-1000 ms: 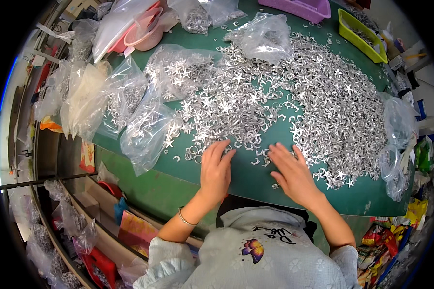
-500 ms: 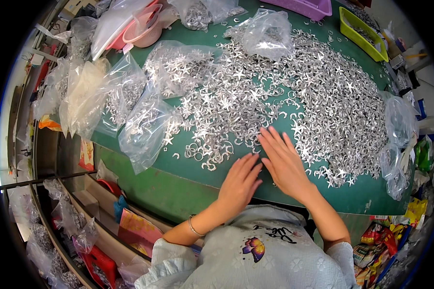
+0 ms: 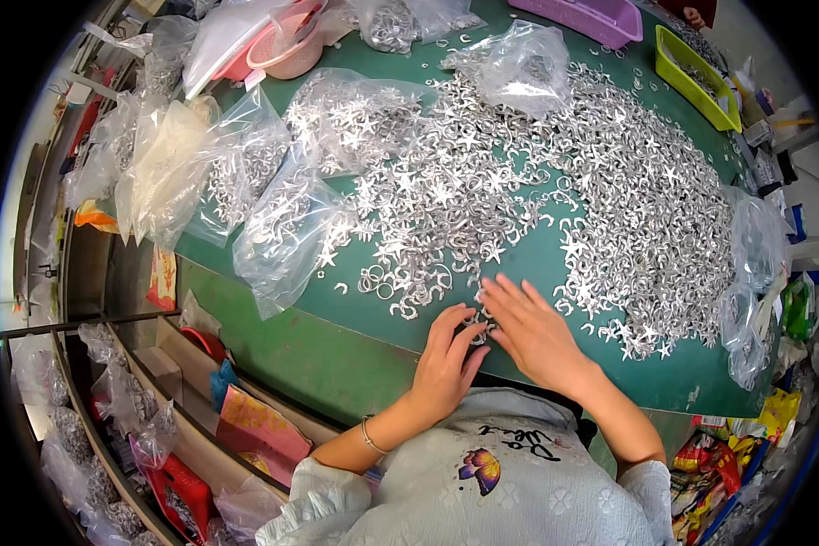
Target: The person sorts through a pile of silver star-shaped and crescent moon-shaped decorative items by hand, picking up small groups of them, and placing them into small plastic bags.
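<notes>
In the head view, a small cluster of silvery metal pieces [image 3: 479, 325] now shows between the 2 hands, unlike 0.5 s ago: a portion parted from the heap [image 3: 432, 214] at 12 o'clock. The left hand [image 3: 449, 357] curls against it (firmness of grip, cannot tell); the right hand [image 3: 539, 338] is flat, grip released. Clear bags cover the heap's 12 o'clock end [image 3: 525, 68] and the surface at 10 o'clock [image 3: 273, 273].

Pale grey-blue top [image 3: 555, 499], ruffled sleeves [image 3: 323, 491], black script lettering [image 3: 530, 443], 1 purple-and-yellow butterfly [image 3: 480, 470], 1 thin silver-toned bracelet [image 3: 368, 437]
</notes>
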Demonstrator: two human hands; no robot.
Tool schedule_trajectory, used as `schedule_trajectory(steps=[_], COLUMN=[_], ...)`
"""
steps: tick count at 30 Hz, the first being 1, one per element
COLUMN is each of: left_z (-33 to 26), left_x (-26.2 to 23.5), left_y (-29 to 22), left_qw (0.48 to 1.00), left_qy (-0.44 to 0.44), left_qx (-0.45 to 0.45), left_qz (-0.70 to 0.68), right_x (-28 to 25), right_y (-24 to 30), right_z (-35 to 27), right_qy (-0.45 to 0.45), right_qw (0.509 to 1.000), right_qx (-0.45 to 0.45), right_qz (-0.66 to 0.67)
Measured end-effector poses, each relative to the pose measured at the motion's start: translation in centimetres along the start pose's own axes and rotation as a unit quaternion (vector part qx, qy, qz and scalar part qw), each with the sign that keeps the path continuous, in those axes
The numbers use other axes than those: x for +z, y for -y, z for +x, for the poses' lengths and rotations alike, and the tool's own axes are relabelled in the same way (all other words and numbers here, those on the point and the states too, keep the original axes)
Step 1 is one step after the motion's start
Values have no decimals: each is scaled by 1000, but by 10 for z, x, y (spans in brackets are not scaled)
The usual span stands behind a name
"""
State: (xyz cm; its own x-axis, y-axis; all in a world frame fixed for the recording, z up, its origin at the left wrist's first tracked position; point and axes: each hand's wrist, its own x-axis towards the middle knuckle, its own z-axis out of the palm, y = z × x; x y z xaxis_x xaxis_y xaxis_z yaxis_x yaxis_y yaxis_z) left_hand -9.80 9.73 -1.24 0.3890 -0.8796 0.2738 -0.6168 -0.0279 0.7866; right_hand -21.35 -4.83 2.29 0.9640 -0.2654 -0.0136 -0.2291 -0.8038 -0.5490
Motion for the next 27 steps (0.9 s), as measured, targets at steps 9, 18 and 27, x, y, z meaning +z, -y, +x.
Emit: schedule_trajectory(steps=[9, 18, 27], left_z=[-1, 18, 26], left_x=[3, -6, -3], left_y=[-3, 9, 10], left_qw=[1000, 998, 985], left_qy=[-1, -10, 60], left_qx=[-19, -11, 5], left_qz=[4, 59, 162], right_x=[5, -4, -6], right_y=[-3, -2, -11], right_z=[25, 15, 10], right_qy=[-36, -67, -64], right_qw=[996, 998, 991], right_qx=[-40, 9, 32], right_qz=[-70, -19, -109])
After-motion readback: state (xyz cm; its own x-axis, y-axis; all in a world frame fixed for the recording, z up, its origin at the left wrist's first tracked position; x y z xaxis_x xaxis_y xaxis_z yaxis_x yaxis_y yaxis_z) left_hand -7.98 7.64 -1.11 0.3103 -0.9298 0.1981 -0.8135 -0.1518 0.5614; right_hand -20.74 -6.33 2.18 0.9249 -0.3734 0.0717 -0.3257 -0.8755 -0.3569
